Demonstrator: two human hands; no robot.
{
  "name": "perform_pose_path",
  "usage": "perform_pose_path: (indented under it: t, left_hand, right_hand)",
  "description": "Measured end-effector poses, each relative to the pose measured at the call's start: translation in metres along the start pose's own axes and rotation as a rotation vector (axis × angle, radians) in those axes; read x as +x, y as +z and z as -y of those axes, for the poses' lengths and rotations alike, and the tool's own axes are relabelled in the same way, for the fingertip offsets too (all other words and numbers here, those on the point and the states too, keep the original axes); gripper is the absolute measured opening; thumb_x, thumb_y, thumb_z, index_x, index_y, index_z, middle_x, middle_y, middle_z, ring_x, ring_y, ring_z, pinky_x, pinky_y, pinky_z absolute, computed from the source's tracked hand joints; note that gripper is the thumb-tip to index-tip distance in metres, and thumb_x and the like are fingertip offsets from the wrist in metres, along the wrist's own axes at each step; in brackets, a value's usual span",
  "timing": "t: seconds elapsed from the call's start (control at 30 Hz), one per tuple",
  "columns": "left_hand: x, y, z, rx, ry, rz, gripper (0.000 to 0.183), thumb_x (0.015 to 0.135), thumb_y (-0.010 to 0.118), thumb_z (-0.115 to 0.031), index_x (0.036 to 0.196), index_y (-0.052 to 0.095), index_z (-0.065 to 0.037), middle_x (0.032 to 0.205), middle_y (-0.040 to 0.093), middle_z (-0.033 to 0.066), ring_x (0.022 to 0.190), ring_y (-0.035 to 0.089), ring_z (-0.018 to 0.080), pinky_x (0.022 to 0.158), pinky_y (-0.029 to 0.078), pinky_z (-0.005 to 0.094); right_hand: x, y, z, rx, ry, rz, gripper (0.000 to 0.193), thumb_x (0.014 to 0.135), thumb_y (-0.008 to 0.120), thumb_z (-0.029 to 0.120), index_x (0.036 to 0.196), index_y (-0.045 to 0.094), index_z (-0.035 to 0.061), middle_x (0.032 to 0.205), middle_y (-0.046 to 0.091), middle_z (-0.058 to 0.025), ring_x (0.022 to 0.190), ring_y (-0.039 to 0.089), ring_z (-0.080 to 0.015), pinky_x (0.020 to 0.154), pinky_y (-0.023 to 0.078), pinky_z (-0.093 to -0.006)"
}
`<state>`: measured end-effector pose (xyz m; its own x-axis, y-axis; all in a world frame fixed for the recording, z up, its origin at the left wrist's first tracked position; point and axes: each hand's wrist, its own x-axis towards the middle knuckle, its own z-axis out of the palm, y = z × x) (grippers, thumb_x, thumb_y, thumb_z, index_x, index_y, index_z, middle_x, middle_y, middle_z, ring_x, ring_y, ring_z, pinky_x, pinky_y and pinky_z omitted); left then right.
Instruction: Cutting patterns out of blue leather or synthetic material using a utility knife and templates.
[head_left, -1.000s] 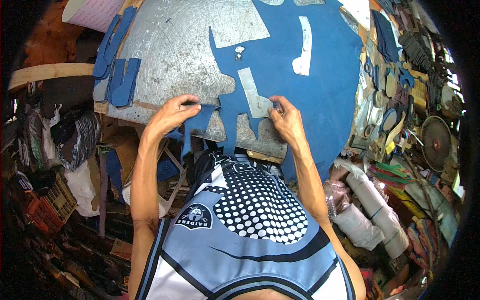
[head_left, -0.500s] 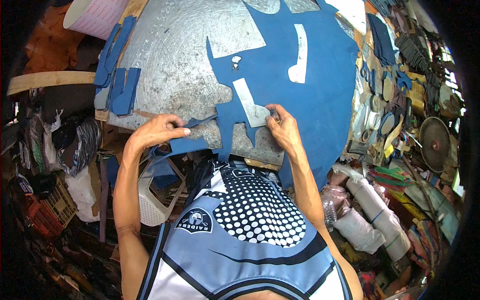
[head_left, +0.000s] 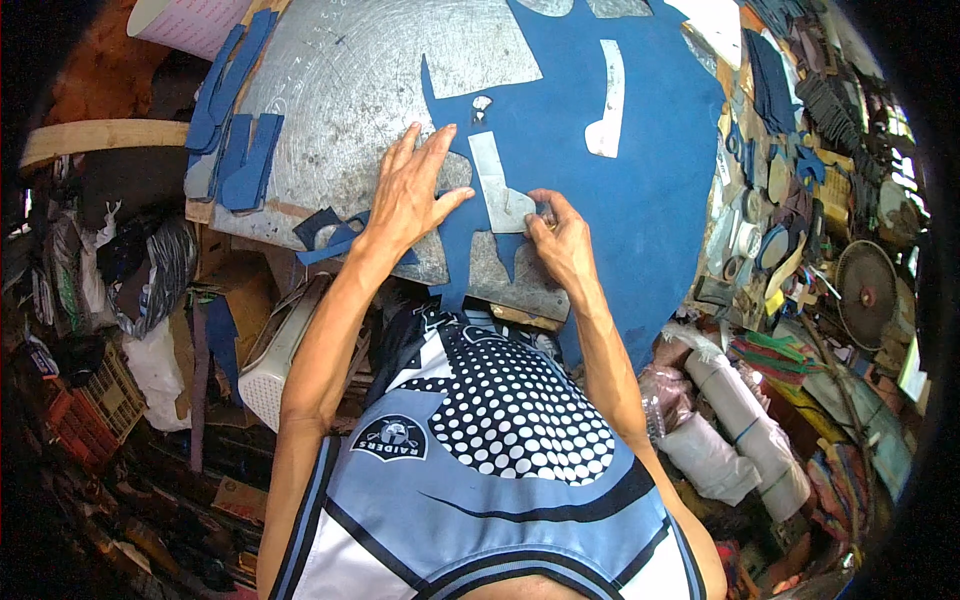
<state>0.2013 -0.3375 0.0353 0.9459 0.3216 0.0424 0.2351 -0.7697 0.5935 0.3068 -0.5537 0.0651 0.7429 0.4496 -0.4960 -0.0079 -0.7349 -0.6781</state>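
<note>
A large blue sheet (head_left: 650,210), its left edge cut irregularly, lies over a scratched metal board (head_left: 330,110). On the sheet rests a pale L-shaped template (head_left: 490,175). My left hand (head_left: 410,195) is open, fingers spread, above the board and the sheet's cut left edge; its thumb points toward the template. At the template's lower right corner, my right hand (head_left: 565,235) is closed in a pinch. What it grips, if anything, is hidden by the fingers. Blue scraps (head_left: 335,238) lie beside my left wrist at the board's near edge.
A second pale template (head_left: 608,100) lies farther up the sheet. Cut blue pieces (head_left: 248,165) are stacked at the board's left side. Tape rolls (head_left: 745,240) and loose items crowd the right. Wrapped rolls (head_left: 745,425) stand at lower right, near a fan (head_left: 868,290).
My left hand has let go of a blue scrap strip, moved up and right, and spread its fingers. The scrap now lies at the board's near edge. My right hand stays by the template.
</note>
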Motion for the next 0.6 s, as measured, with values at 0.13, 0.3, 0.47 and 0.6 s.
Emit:
perform_pose_path:
  t: [0.13,0.3,0.47,0.6]
  left_hand:
    - [0.003,0.015,0.006,0.025,0.051,0.01,0.089,0.079,0.078,-0.044,0.15,0.037,-0.008,0.146,0.05,0.0176,0.144,0.031,0.0405,0.119,0.022,0.0543]
    - [0.016,0.012,0.008,0.013,0.102,0.077,0.088,0.08,0.077,-0.044,0.151,0.037,-0.009,0.145,0.052,0.0174,0.145,0.031,0.0383,0.119,0.02,0.0541]
    - [0.015,0.016,0.013,0.018,0.134,0.102,0.086,0.082,0.076,-0.042,0.151,0.037,-0.009,0.144,0.052,0.0167,0.145,0.031,0.0371,0.12,0.02,0.0536]
    - [0.017,0.017,0.014,0.012,0.16,0.045,0.083,0.082,0.076,-0.041,0.149,0.04,-0.009,0.144,0.053,0.0145,0.145,0.032,0.0363,0.12,0.02,0.0538]
  right_hand:
    - [-0.004,0.002,0.007,0.103,0.054,0.015,0.034,0.089,0.062,0.012,0.123,0.062,0.0047,0.081,0.07,-0.0131,0.073,0.068,-0.0217,0.069,0.052,-0.0362]
    - [0.002,0.01,0.005,0.105,0.04,-0.008,0.031,0.089,0.061,0.012,0.119,0.063,0.0046,0.079,0.07,-0.0134,0.071,0.069,-0.0232,0.067,0.052,-0.038]
    - [0.005,0.008,0.012,0.016,0.04,0.001,0.029,0.089,0.06,0.014,0.116,0.064,0.0063,0.078,0.071,-0.0153,0.072,0.07,-0.0295,0.068,0.053,-0.0415]
    - [0.004,0.007,0.017,-0.133,-0.053,-0.044,0.029,0.09,0.062,0.019,0.117,0.063,0.0081,0.085,0.072,-0.0204,0.08,0.07,-0.0388,0.071,0.053,-0.0474]
